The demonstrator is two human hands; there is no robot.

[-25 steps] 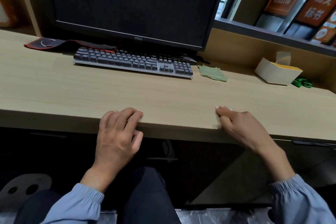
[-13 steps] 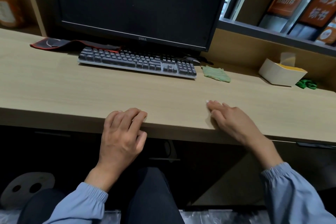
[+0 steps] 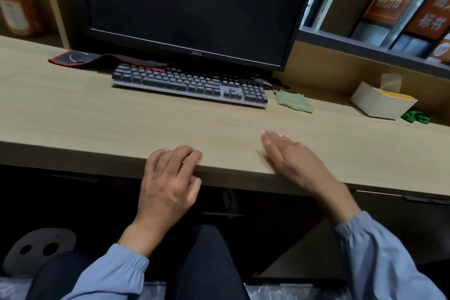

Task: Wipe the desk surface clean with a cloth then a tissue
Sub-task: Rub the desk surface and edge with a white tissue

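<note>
A light wooden desk runs across the view. A green cloth lies flat on it, just right of the keyboard. A cream tissue box with a tissue sticking up stands at the back right. My left hand rests with curled fingers on the desk's front edge and holds nothing. My right hand lies over the front part of the desk, fingers stretched forward and empty, well short of the cloth.
A dark monitor stands at the back with a grey keyboard in front. A black and red mat lies at the back left. A small green object sits beside the tissue box. Shelves with orange boxes are upper right.
My right hand has moved forward from the desk's front edge onto the surface, toward the cloth. My left hand has stayed on the edge.
</note>
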